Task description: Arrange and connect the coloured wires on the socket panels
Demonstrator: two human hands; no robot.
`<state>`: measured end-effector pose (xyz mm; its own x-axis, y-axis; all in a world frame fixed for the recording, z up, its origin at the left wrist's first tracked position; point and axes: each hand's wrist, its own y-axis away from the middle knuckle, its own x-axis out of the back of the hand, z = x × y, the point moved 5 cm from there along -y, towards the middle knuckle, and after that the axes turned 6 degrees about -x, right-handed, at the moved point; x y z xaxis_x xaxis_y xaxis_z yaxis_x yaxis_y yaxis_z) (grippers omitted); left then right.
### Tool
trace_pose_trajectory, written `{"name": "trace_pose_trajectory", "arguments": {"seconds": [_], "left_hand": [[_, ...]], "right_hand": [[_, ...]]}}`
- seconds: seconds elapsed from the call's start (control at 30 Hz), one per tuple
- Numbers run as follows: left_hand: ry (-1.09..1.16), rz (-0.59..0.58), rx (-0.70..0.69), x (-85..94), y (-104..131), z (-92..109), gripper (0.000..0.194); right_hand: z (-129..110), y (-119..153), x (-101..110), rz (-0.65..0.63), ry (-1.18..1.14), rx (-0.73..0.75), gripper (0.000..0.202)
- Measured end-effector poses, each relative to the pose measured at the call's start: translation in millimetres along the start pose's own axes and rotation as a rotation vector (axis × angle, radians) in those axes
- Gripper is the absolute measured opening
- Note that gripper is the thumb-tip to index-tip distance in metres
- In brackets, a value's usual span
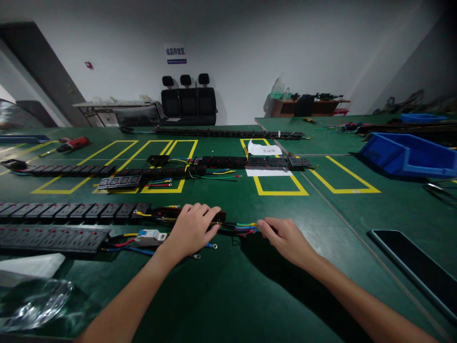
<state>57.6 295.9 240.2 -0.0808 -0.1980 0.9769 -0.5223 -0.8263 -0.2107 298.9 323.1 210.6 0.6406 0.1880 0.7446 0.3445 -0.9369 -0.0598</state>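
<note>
My left hand [193, 227] is wrapped over a dark strip piece [222, 217], thumb along its near side; most of the piece is hidden under the palm. From its right end runs a bundle of coloured wires [241, 226], blue, green, yellow and red. My right hand [285, 236] pinches the far end of that bundle between thumb and fingers. Left of my hands lie a long black socket strip [85, 210] and a second socket strip [53, 238] nearer to me. A grey-white breaker [152, 236] with wires lies beside my left wrist. Ring terminals [213, 246] stick out under my left hand.
Further socket strips [228, 162] with loose wires lie across the green table [214, 305], over yellow taped outlines. A blue bin [410, 155] and a phone [417, 271] are on the right. A red power drill [73, 144] lies far left, clear plastic [35, 300] near left.
</note>
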Motion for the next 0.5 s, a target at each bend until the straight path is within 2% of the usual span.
{"name": "trace_pose_trajectory", "arguments": {"seconds": [0.5], "left_hand": [[0.001, 0.023, -0.003, 2.1, -0.1, 0.7, 0.038]], "right_hand": [[-11.0, 5.4, 6.1, 0.040, -0.125, 0.161, 0.048]]}}
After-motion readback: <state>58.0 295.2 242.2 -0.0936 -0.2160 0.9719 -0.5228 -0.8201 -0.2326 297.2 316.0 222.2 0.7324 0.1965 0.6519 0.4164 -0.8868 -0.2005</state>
